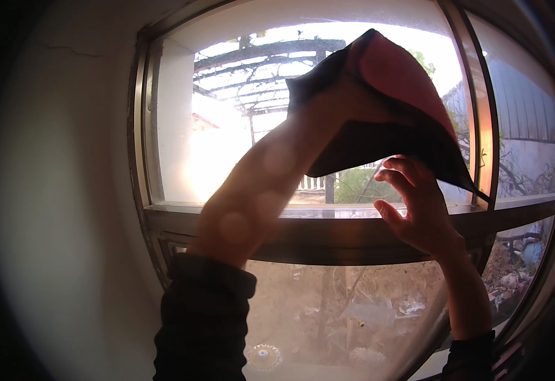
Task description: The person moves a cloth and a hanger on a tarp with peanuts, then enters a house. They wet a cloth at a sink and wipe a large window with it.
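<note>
A red and black cloth (pixel 399 78) is raised before the upper window pane, one side red and the other dark. My left hand (pixel 353 93) reaches up to it and grips it; the folds and backlight hide most of the fingers. The cloth's dark lower part (pixel 368 147) hangs below that hand, one corner drooping towards the right-hand window post. Just beneath the cloth's lower edge, my right hand (pixel 413 205) is raised with thumb and fingers apart and nothing in it. Whether its upper fingers touch the cloth, I cannot tell.
A metal window frame (pixel 353 238) crosses in front of me, with an upright post (pixel 484 119) at the right. Below the crossbar is a hazy lower pane (pixel 306 295). To the left stands a pale wall (pixel 67 190). A pergola (pixel 277 62) shows outside.
</note>
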The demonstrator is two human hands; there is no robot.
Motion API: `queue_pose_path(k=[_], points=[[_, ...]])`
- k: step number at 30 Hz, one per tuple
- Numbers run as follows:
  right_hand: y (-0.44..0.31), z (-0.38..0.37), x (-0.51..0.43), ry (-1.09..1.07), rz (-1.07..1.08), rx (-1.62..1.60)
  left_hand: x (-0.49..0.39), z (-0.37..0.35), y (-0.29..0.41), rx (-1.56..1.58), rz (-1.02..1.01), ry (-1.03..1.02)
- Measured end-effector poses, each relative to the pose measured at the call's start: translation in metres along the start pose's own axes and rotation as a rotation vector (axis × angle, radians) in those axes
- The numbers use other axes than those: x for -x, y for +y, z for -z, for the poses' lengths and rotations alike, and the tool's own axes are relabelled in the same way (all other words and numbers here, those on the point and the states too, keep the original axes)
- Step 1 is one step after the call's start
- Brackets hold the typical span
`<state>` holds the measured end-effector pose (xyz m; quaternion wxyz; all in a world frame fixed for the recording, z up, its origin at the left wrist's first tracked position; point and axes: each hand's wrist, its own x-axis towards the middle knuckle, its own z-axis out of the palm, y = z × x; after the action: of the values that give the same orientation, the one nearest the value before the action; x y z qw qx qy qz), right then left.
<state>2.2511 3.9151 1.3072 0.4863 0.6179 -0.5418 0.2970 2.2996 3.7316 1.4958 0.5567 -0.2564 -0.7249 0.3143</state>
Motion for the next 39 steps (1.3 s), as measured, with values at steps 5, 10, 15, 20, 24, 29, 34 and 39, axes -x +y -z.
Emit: queue_pose_path(k=[5, 10, 15, 20, 24, 29, 34, 39], points=[[0.004, 0.003, 0.003, -0.074, 0.131, -0.014, 0.032, 0.089, -0.069, -0.43, -0.201, -0.001], [0.004, -0.003, 0.002, -0.124, 0.131, 0.049, 0.093, 0.179, -0.13, -0.379, 0.747, 0.175], [0.006, -0.003, 0.003, -0.137, 0.145, -0.003, 0.13, 0.193, -0.186, -0.222, 0.558, 0.544], [0.009, -0.005, 0.005, -0.145, 0.171, -0.044, 0.068, 0.15, -0.189, 0.711, 0.478, 0.625], [0.012, -0.007, 0.009, -0.083, 0.228, -0.155, -0.007, 0.079, -0.12, 0.428, 0.457, 0.645], [0.02, -0.004, 0.011, 0.063, 0.258, -0.371, -0.07, -0.016, -0.002, 0.287, 0.307, 0.476], [0.038, 0.022, 0.019, 0.345, 0.069, -0.35, -0.108, -0.038, 0.083, 0.297, 0.127, 0.237], [0.06, 0.043, 0.036, 0.773, -0.168, -0.196, -0.097, -0.009, 0.132, 0.551, 0.249, -0.306]])
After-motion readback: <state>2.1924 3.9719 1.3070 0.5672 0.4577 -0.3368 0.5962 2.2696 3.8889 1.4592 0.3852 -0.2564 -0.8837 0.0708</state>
